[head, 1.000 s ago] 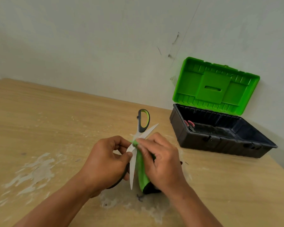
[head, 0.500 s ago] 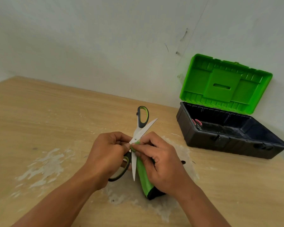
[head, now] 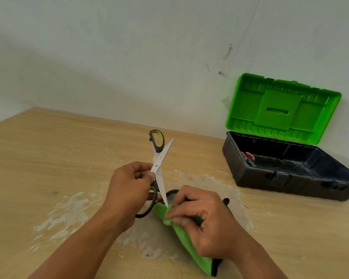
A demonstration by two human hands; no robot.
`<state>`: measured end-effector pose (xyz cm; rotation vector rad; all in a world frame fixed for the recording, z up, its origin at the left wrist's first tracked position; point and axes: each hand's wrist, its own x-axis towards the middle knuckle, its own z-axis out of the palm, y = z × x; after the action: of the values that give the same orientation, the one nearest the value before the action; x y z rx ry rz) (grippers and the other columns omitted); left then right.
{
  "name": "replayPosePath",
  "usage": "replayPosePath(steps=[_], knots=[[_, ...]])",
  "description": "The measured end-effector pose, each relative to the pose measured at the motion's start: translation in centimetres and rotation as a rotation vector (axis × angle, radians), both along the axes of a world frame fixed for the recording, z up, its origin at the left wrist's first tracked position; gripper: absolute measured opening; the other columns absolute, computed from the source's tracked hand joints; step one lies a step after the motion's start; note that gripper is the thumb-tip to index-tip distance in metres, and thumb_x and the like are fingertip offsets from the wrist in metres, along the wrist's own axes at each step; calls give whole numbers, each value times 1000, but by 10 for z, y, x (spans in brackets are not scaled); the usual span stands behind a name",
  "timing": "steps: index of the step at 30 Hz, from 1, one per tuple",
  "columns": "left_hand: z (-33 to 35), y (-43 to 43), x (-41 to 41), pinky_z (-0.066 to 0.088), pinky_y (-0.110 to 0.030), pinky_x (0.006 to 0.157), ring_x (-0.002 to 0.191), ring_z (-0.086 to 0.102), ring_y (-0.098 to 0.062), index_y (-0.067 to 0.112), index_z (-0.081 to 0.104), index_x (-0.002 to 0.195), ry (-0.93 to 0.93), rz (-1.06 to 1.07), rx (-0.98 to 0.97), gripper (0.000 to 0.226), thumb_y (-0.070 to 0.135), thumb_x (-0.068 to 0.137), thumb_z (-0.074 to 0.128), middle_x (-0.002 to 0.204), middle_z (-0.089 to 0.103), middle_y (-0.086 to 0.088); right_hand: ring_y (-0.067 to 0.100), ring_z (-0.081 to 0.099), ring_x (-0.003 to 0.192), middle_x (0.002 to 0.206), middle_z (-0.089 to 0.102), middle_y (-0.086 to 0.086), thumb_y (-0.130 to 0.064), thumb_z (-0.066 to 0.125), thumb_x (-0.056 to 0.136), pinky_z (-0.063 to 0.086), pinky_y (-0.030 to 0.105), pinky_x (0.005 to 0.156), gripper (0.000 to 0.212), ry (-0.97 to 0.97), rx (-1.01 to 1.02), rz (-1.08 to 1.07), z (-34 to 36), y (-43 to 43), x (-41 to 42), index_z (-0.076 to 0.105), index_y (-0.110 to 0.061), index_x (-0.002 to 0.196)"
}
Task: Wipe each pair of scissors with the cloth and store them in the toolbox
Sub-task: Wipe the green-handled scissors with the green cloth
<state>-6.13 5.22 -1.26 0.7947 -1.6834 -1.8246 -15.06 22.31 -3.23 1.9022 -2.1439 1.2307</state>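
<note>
The left hand [head: 129, 188], toward seven o'clock, and the right hand [head: 208, 220], toward five, are bare, with forearms [head: 79, 244] likewise uncovered.

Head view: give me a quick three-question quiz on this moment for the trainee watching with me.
1. What does the right hand pinch? A) a screwdriver B) the green cloth C) nothing
2. True or false: the toolbox stands with its lid up.
3. Fill the gap: the left hand holds the scissors with their blades ___.

Key: 1 B; 2 true; 3 open.
</note>
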Motion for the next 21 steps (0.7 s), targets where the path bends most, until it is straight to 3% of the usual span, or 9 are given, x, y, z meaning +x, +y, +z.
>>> replayPosePath(steps=[4,8,11,14,17,19,21], knots=[[2,-1,1,59,-34,59,73,75,-31,19,61,113,67,-77,90,32,-6,94,57,86,72,-26,14,67,85,90,70,-4,-9,67,91,54,21,73,13,-163,-243,-148,13,9,-12,79,-8,96],[7,2,3,59,-42,83,87,75,-36,4,70,103,146,-174,217,21,-4,97,52,94,76,-24,9,70,86,90,75,-7,-13,71,96,54,22,75,12,-469,-333,-452,13,12,-24,76,-23,97],[11,1,6,53,-44,96,97,72,-40,-2,73,101,188,-241,253,28,-7,96,46,98,75,-25,15,70,85,89,75,-2,-14,73,94,55,31,76,7,-715,-374,-604,9,12,-33,74,-21,94],[16,1,11,49,-47,102,101,72,-38,-4,72,106,253,-322,237,43,-19,88,36,102,75,-25,30,70,93,100,74,13,-10,74,92,58,46,85,9,-933,-436,-649,12,15,-40,73,-13,100],[17,3,12,56,-38,96,102,73,-30,1,71,110,282,-385,77,45,-26,84,47,103,77,-19,36,70,88,99,73,23,-4,70,85,59,53,84,16,-1101,-485,-626,20,20,-43,71,-7,101],[16,3,12,60,-30,86,98,75,-26,6,72,107,285,-354,-46,45,-26,79,58,99,79,-13,35,71,86,94,76,21,2,66,88,59,50,81,16,-1116,-492,-632,23,22,-43,72,-5,101],[13,3,12,61,-30,85,94,76,-25,9,74,102,292,-289,-120,40,-21,77,66,96,79,-9,33,75,91,96,79,17,1,67,91,61,47,85,16,-1094,-481,-637,23,21,-42,76,-7,102]])
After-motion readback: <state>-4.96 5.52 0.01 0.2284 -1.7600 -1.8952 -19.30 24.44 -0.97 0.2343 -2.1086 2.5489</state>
